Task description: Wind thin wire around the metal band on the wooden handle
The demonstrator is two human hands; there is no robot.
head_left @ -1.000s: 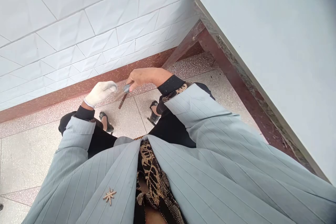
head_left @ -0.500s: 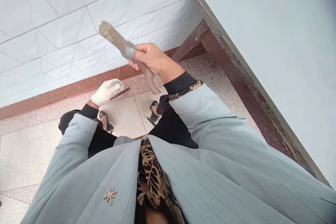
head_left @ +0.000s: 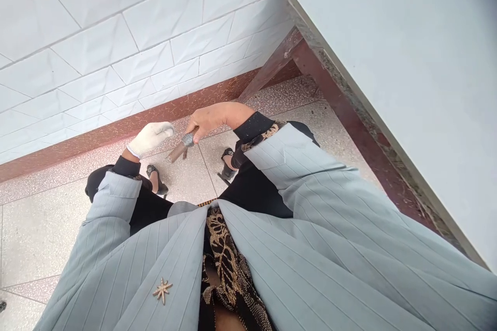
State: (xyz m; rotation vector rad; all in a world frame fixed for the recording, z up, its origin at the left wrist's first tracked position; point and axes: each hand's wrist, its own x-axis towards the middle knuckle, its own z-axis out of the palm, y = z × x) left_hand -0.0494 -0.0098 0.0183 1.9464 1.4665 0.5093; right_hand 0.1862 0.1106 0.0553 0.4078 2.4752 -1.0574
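Note:
My right hand (head_left: pixel 212 119), bare, is closed around a brown wooden stick (head_left: pixel 177 152) bound with grey wire (head_left: pixel 188 139). The stick's blunt end points down and to the left, low over the floor; its other end is hidden behind the hand. Just left of it, my left hand (head_left: pixel 149 138) wears a white knit glove, its fingers curled together. Whatever those fingers hold is hidden. A small dark piece shows under the stick, too small to name.
White wall tiles (head_left: pixel 93 51) rise ahead above a reddish-brown skirting (head_left: pixel 128 121). On the right is a pale tabletop (head_left: pixel 396 62) with a reddish-brown frame (head_left: pixel 330 85). My black shoes (head_left: pixel 227 163) rest on the speckled floor (head_left: pixel 42 227).
My right hand has come down and turned, swinging the raised stick's blunt end from up-left to down-left, beside the glove. The thin dark strip by my left hand is now mostly hidden.

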